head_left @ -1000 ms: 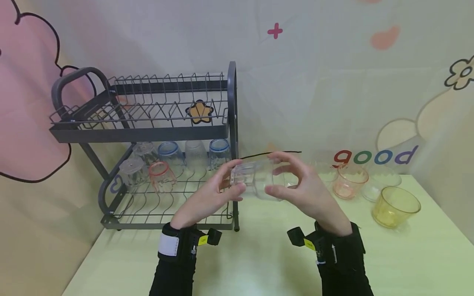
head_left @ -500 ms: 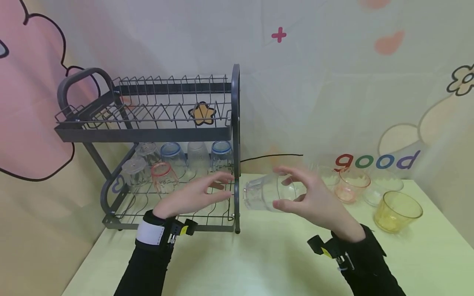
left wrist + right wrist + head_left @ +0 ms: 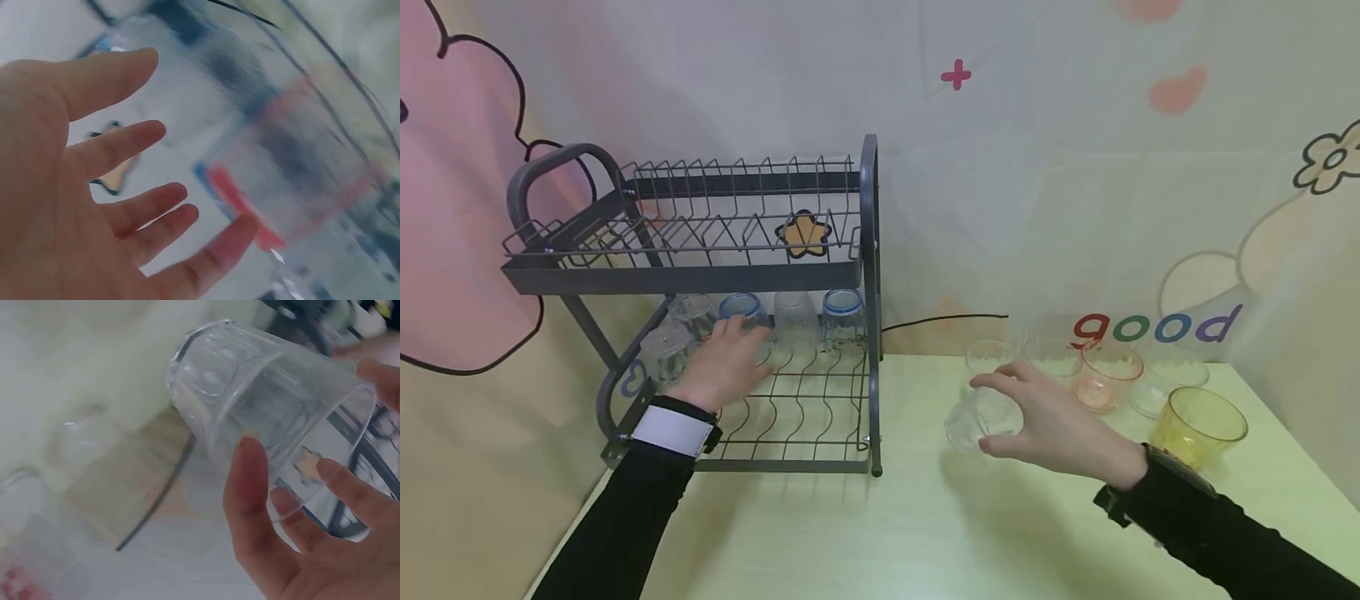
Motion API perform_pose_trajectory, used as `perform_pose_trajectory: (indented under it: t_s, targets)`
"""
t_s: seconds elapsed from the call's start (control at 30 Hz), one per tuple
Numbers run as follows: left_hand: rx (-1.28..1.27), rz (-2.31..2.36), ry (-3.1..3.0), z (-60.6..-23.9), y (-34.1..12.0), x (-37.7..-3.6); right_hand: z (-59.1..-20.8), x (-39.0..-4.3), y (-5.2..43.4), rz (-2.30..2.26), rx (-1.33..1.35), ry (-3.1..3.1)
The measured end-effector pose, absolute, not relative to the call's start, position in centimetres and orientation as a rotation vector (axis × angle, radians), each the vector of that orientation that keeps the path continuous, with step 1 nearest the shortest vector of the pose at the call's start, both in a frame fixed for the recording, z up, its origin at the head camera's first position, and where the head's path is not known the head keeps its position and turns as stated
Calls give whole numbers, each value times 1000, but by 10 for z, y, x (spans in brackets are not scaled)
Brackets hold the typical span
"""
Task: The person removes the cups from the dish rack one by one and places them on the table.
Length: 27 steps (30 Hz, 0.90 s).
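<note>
Left arm: black-sleeved, stretched toward the far left.
Left hand (image 3: 724, 362): palm down, fingers spread and relaxed, gripping nothing.
Right arm: black-sleeved, angled in from the near right.
Right hand (image 3: 1051, 421): fingers and thumb curled, holding.

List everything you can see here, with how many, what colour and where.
rack: one, dark grey, two tiers, left on the table
cups in rack: at least six upside down on the lower tier; two blue-rimmed, one red-rimmed behind the left hand, the rest clear
star: one, orange, at the back of the upper tier
clear cup: one, in the right hand, low over the table
cups on table: about five at right; clear, one pink
yellow cup: one, far right on the table
table: one, pale green
cable: one, black, along the wall
left hand: fingers spread, at the red-rimmed cup
right hand: grips the clear cup
</note>
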State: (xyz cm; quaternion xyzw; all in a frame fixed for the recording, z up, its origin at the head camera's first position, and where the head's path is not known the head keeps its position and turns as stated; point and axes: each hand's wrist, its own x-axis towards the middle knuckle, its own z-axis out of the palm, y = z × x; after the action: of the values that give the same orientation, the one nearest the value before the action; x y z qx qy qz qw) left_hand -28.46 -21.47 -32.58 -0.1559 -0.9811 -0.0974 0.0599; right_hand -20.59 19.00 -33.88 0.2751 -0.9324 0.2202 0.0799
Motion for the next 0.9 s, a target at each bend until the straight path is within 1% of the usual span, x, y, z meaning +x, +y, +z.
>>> perform_pose_trajectory:
  t_s: [0.23, 0.5, 0.73, 0.9]
  targets:
    - [-371, -260, -3010, -336, -239, -290, -348, -199, 227, 480, 782, -2928]
    - [-392, -302, -3010, -337, -245, -292, -363, -203, 267, 485, 769, -2873]
    - [-426, -327, -2990, -338, -248, -294, -359, -214, 293, 453, 656, -2946]
    - [-481, -348, -2942, -342, -252, -296, -360, -224, 309, 442, 671, -2964]
